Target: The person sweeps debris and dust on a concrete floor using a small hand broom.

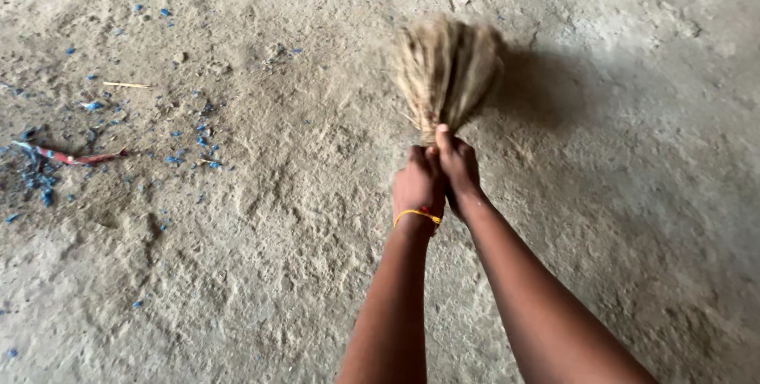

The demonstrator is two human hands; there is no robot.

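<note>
1. Where both hands meet near the middle of the view, a broom (pixel 446 71) of pale straw-coloured fibres sticks out ahead of them, its bristles fanned wide and blurred over the floor (pixel 633 218).
2. The left hand (pixel 417 188) is wrapped tight around the broom's bound neck, fingers curled fully over it.
3. The right hand (pixel 457 169) grips the same neck just beside the left, touching it, with its thumb laid up along the bundle toward the bristles.
4. A thin orange band (pixel 418 214) circles the left wrist.
5. Both forearms come in from the bottom edge and converge at the grip.
6. The broom's dark shadow (pixel 546 87) falls on the floor just right of the bristles.
7. The floor is rough, grey-brown and dusty, with uneven patches all over.
8. Small blue bits (pixel 190 134) lie scattered over the left part of the floor, well apart from the broom.
9. A red and blue strip (pixel 67 156) lies among them near the left edge.
10. A pale thin stick (pixel 125 85) lies above that strip.
</note>
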